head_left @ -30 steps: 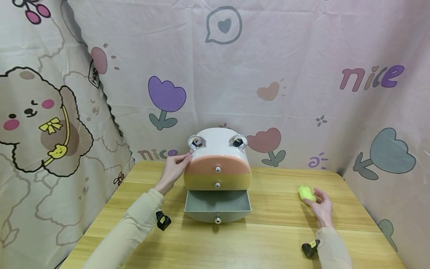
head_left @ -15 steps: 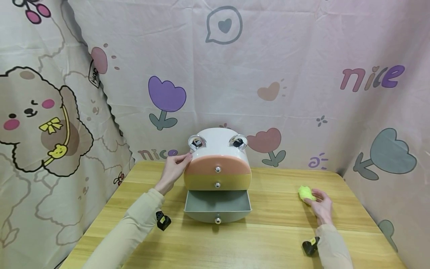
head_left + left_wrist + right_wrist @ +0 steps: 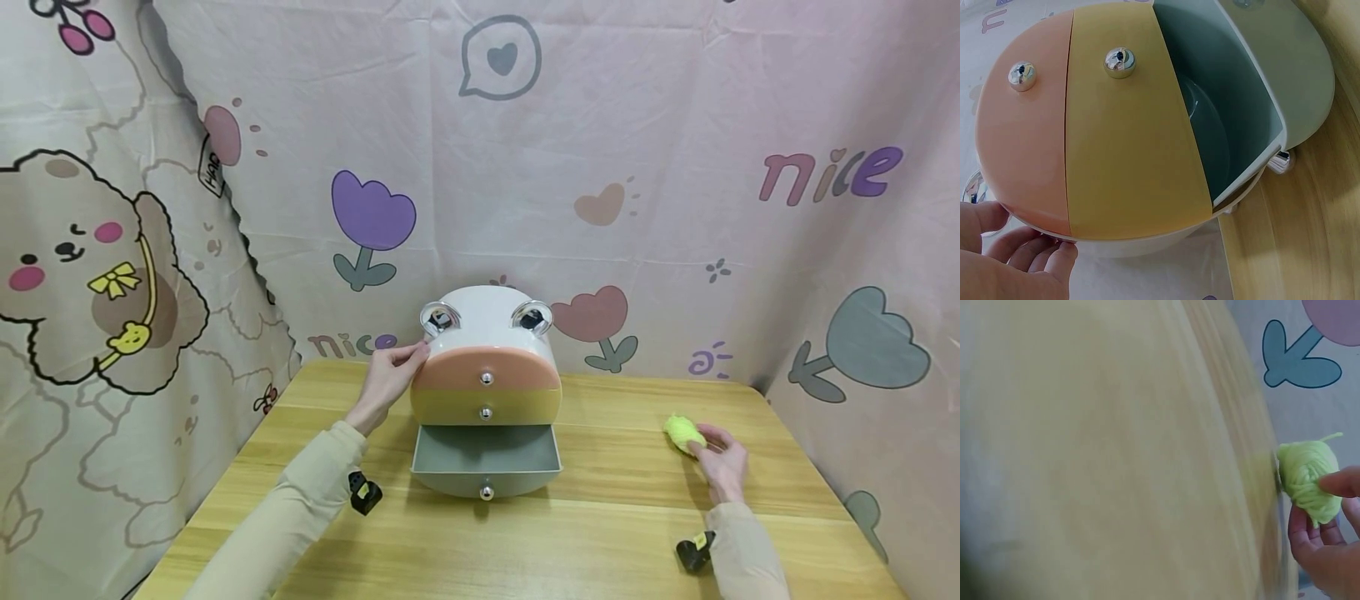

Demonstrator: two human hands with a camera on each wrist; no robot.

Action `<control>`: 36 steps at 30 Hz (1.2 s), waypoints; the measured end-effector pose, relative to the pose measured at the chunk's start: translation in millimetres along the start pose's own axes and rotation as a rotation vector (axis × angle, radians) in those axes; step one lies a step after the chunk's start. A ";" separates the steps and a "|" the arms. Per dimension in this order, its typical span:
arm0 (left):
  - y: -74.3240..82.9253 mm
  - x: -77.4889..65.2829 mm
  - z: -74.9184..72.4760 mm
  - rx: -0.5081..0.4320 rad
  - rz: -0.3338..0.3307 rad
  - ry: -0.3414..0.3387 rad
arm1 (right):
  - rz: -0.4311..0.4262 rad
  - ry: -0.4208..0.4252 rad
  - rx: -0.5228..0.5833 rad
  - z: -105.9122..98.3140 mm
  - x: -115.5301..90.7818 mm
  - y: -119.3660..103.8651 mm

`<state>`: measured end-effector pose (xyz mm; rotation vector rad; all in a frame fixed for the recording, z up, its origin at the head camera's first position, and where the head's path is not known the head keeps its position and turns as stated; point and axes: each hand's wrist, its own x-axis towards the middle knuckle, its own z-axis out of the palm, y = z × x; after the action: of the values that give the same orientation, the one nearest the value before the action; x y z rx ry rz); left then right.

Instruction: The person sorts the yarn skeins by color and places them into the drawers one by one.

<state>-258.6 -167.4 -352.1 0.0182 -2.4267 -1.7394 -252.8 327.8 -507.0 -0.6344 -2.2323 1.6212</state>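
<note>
A small desktop drawer cabinet with a white top and silver-rimmed eyes stands mid-table. Its orange and yellow drawers are closed; the grey-green bottom drawer is pulled out, its inside bare. My left hand holds the cabinet's upper left side. In the left wrist view, that hand's thumb and curled fingers lie at the cabinet's edge, beside the orange drawer. Off to the right, my right hand pinches a neon yellow-green ball of yarn. The right wrist view shows the thumb across the yarn, fingers beneath.
The wooden table carries the cabinet, with table surface between it and the yarn. A printed cloth hangs right behind and along both sides. Black wrist cameras stick out from both sleeves.
The right hand's grip has shifted slightly right and the yarn ball has turned, its far end pointing more to the left. The left hand, cabinet and open drawer have stayed in place.
</note>
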 end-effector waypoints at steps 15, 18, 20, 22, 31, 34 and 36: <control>0.6 -0.9 0.4 0.004 0.007 0.001 | 0.027 0.045 0.188 0.5 -1.8 -13.0; 0.7 -0.5 0.7 0.009 0.005 0.002 | 0.030 0.033 0.256 1.0 -2.8 -17.1; 0.6 -0.3 0.8 0.011 0.005 0.002 | 0.031 0.024 0.280 1.4 -3.6 -19.9; 0.7 -0.7 1.0 0.012 0.007 0.002 | 0.038 0.014 0.306 1.9 -4.8 -23.6; 2.2 -2.6 0.7 0.008 0.008 0.001 | -0.014 -0.051 0.467 10.4 -12.1 -44.7; 2.2 -2.8 0.5 0.003 0.014 0.000 | -0.043 -0.071 0.494 15.0 -15.8 -52.6; 2.1 -3.0 0.4 0.001 0.016 -0.002 | -0.056 -0.091 0.503 17.5 -18.7 -57.6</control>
<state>-255.6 -166.0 -350.5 -0.0029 -2.4226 -1.7318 -255.2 288.8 -457.6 -0.3625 -1.7632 2.1036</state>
